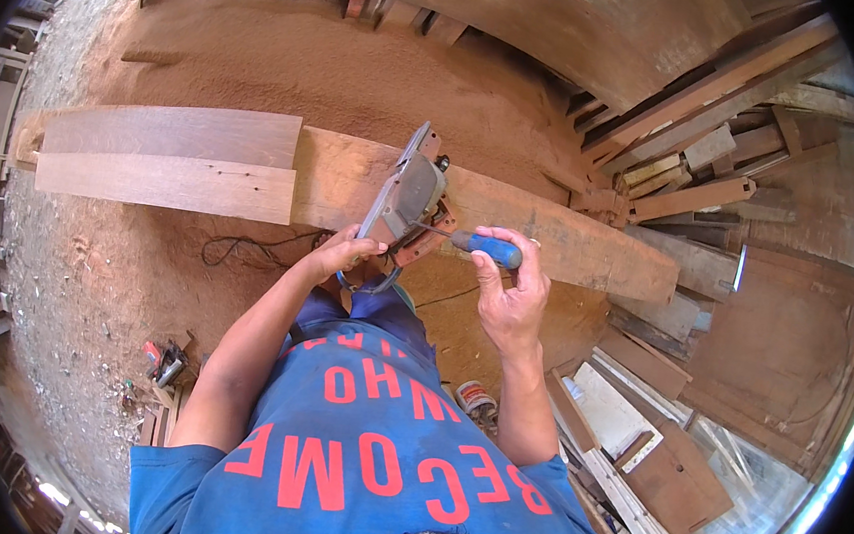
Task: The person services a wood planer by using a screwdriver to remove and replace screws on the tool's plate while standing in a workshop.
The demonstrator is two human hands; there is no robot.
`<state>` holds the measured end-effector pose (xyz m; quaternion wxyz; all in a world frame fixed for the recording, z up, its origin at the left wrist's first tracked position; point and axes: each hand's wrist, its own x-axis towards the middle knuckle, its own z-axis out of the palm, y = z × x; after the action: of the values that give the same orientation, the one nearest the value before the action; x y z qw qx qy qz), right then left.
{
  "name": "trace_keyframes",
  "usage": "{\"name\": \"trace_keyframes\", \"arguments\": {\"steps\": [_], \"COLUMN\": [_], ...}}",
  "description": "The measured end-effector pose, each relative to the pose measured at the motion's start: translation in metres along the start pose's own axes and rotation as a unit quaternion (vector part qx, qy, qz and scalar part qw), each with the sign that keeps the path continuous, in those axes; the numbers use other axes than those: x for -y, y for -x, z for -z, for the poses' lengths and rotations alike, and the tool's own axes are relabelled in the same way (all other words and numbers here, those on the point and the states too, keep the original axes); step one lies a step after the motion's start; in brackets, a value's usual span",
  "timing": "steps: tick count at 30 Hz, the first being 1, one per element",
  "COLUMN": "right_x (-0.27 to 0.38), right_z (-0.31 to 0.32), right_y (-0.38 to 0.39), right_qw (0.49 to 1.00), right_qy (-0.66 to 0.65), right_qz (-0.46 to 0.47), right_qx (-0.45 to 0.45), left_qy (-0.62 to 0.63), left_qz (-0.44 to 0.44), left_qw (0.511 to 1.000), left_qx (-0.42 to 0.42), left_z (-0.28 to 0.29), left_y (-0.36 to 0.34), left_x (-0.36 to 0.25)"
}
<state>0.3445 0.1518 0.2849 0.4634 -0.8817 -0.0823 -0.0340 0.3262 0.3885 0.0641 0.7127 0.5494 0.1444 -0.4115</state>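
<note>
At the left end of the long wooden plank (570, 240), two thin flat boards lie side by side: the far board (172, 133) along the plank's far edge, the near board (168, 184) lapping over its near edge. A red-and-black object (167, 359) sits on the ground nearer the person. Below the near edge, a dark cord (238, 250) loops over the sawdust. Then comes the left hand (341, 253), fingers wrapped round the lower end of a grey power tool (415, 194), which stands tilted across the plank's middle; I can't tell whether it touches the wood. A screwdriver (494, 249) points left, its shaft meeting the tool's side, its blue handle pinched between thumb and fingers of the right hand (517, 292). Past the plank's right end, wood offcuts (693, 198) lie heaped.
</note>
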Motion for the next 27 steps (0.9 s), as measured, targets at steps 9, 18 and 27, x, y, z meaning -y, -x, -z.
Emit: {"name": "trace_keyframes", "arguments": {"steps": [9,18,27], "right_x": [0.01,0.024,0.028], "right_z": [0.0,-0.006,-0.009], "right_y": [0.006,0.014,0.023], "right_qw": [0.995,0.978,0.963], "right_qy": [0.059,0.087,0.109], "right_qz": [0.066,0.147,0.194], "right_qx": [0.052,0.116,0.151], "left_qy": [0.001,-0.017,-0.011], "left_qz": [-0.002,0.008,0.018], "left_qw": [1.0,1.0,0.999], "left_qx": [-0.011,0.013,0.024], "left_z": [-0.006,0.001,0.001], "left_y": [0.005,-0.001,0.0], "left_x": [-0.007,0.0,-0.002]}}
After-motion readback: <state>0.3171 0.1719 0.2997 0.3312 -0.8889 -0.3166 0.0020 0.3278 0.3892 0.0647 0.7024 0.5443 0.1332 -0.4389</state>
